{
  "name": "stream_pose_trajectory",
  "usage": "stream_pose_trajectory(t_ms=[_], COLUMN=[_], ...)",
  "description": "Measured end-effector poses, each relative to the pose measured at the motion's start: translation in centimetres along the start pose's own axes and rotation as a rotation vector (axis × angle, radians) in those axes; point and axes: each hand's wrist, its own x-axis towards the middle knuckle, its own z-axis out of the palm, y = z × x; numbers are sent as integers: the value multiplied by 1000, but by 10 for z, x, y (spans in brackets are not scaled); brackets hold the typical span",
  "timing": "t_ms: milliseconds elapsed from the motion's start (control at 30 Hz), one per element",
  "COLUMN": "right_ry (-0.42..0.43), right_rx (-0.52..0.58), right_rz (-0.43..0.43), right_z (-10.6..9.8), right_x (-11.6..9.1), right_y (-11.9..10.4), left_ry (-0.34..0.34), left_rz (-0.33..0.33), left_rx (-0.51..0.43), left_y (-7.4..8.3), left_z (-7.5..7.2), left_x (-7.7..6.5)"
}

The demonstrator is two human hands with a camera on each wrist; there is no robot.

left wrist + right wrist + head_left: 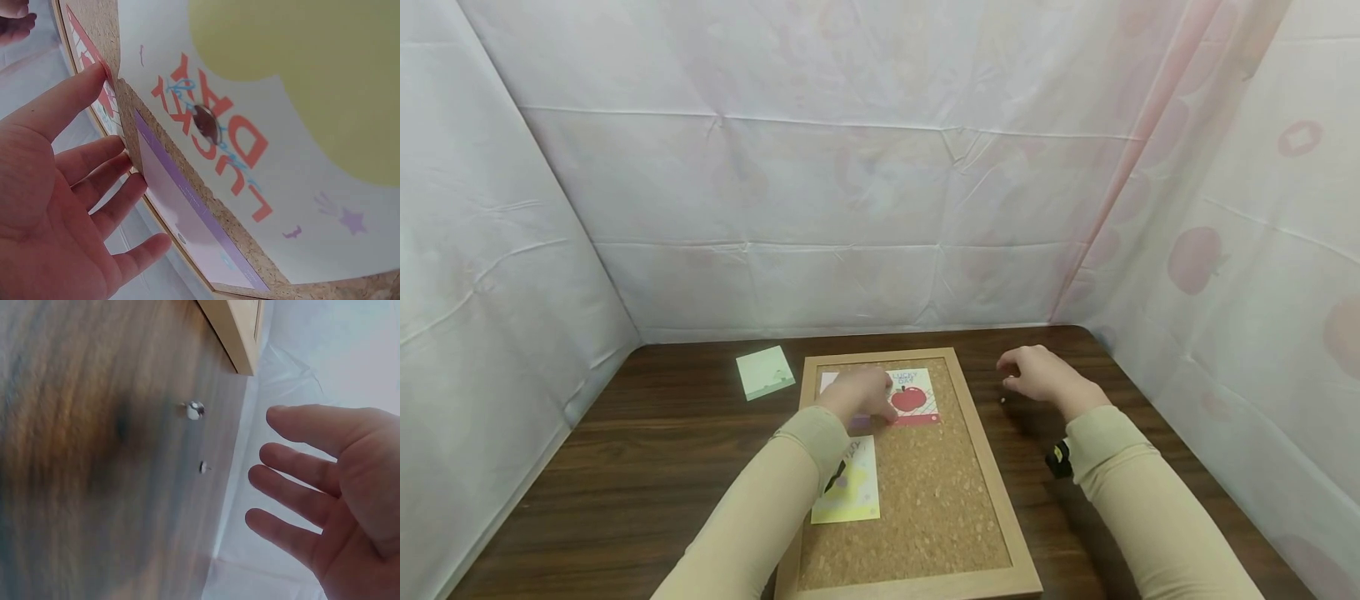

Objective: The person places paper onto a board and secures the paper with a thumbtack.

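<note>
My left hand (863,392) rests its fingertips on a white card with a red apple and "LUCKY DAY" (916,396), at the far part of the framed cork board (936,500). In the left wrist view its thumb lies at the card's red edge, with the other fingers loosely spread. Beside it a purple-edged card (187,215) is partly covered by the hand in the head view. A yellow card (859,492) lies nearer, with a metal thumbtack (206,123) in it. My right hand (1043,373) hovers, holding nothing, near two loose thumbtacks, one larger in view (195,410).
A pale green notepad (765,372) lies left of the board on the dark wooden table (647,450). The board's raised wooden frame (996,475) runs between the hands. White printed curtains (850,192) stand behind and at both sides.
</note>
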Motion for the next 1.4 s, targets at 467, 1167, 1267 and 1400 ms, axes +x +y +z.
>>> stream_pose_trajectory(t_ms=[467, 1167, 1267, 1400], right_ry=[-42, -107, -112, -114], right_rx=[-54, -118, -126, -137], right_rz=[-101, -97, -87, -75], right_z=[-7, 20, 21, 23], right_x=[-2, 2, 2, 2], right_y=[0, 11, 11, 11], left_ry=[8, 17, 17, 17], left_rz=[-9, 15, 13, 10], left_rx=[-5, 17, 9, 7], left_y=[0, 1, 0, 1], left_z=[1, 0, 1, 2], left_x=[2, 0, 1, 1])
